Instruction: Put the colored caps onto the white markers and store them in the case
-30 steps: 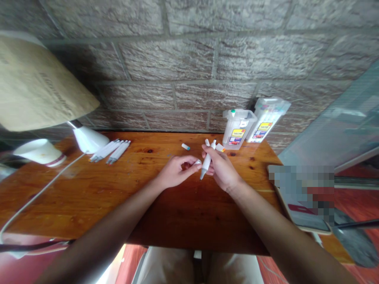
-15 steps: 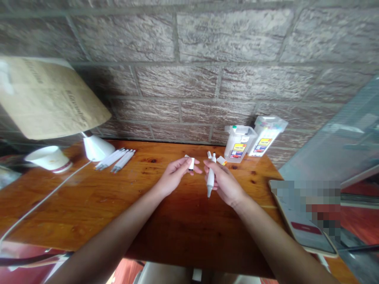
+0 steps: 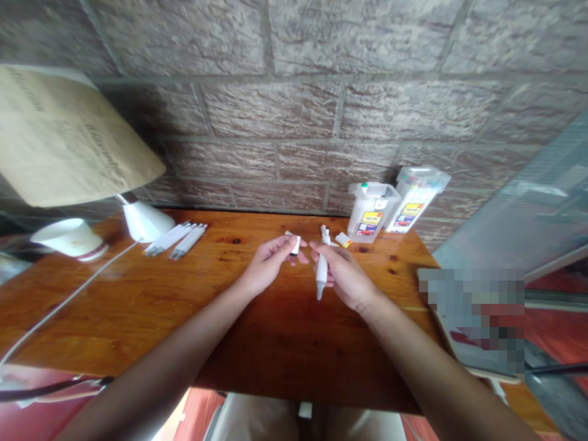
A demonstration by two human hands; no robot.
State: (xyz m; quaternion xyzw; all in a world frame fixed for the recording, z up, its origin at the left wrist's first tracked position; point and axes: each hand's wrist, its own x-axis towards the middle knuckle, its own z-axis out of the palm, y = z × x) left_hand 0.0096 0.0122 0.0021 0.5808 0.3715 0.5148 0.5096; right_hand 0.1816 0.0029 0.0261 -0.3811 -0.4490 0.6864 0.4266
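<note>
My left hand [image 3: 271, 260] pinches a small white marker cap [image 3: 295, 245] with a dark end between thumb and fingers. To its right, my right hand [image 3: 344, 269] grips a white marker [image 3: 322, 267], its uncapped dark tip pointing down toward me. The two hands are a short gap apart above the middle of the wooden table [image 3: 257, 349]. Just past the right hand lie small white pieces that look like a cap [image 3: 324, 230] and a white card or eraser-like piece [image 3: 343, 239] with a yellow and red edge.
Several white markers [image 3: 177, 239] lie at the back left beside a lamp [image 3: 144, 220] and a paper cup [image 3: 71, 239]. Two clear plastic marker cases [image 3: 372, 214] stand at the back right against the brick wall. A tablet [image 3: 463, 331] lies at the right edge.
The camera view has tipped up slightly. Both hands keep their holds on the cap and the marker; the marker has shifted a little to the left.
</note>
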